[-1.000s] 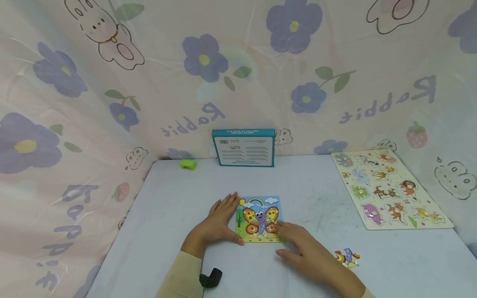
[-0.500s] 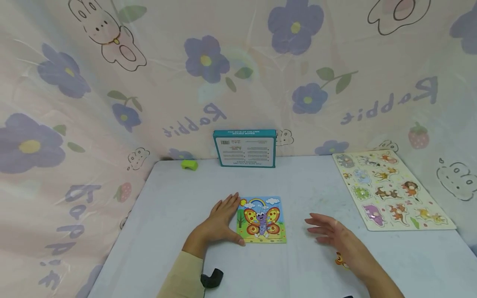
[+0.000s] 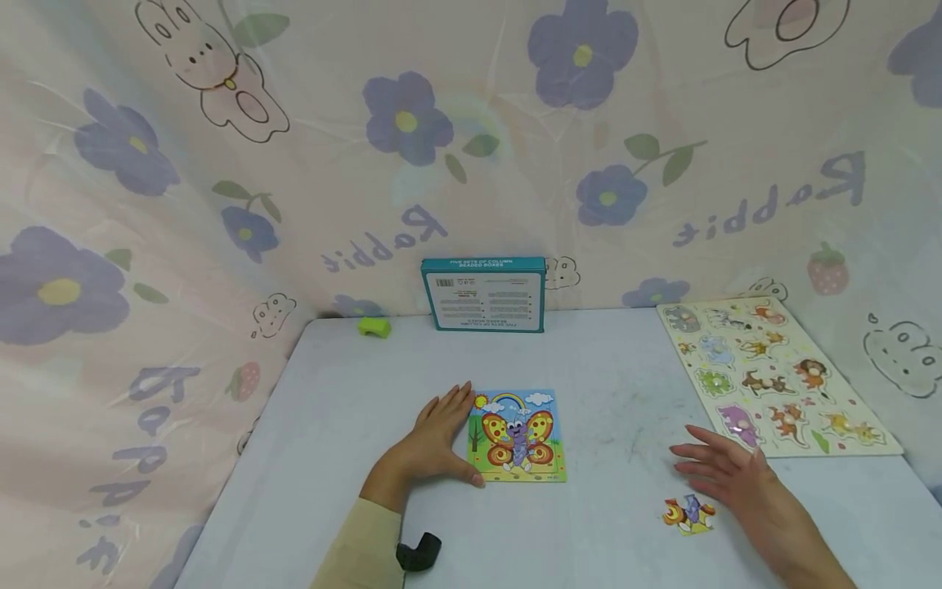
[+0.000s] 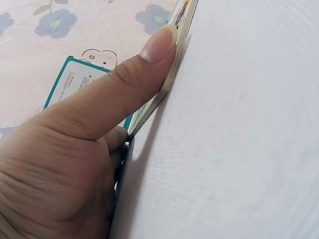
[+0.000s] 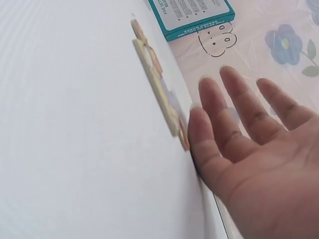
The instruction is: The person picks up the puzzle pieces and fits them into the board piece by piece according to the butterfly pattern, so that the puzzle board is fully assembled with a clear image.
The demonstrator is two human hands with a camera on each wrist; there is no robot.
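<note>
A square butterfly puzzle board (image 3: pixel 518 438) lies flat at the middle of the table. My left hand (image 3: pixel 432 440) rests along its left side, fingers straight and thumb at the near left corner. In the left wrist view, that thumb (image 4: pixel 154 52) lies against the board's thin edge. To the right is a loose puzzle piece (image 3: pixel 688 514) with purple, orange and yellow print. Just right of this piece my right hand (image 3: pixel 751 491) hovers with spread, relaxed fingers, holding nothing. The right wrist view shows the piece (image 5: pixel 157 84) edge-on beside the fingertips.
A teal and white box (image 3: pixel 484 296) stands upright at the back. At the far right lies an animal peg puzzle board (image 3: pixel 773 376). A green block (image 3: pixel 374 327) sits near the back left corner, and a black curved object (image 3: pixel 418 553) lies by the left sleeve. Patterned cloth surrounds the table.
My right hand has left the butterfly board and moved right, past the loose piece, which shows fully again. My left hand has stayed at the board's left side.
</note>
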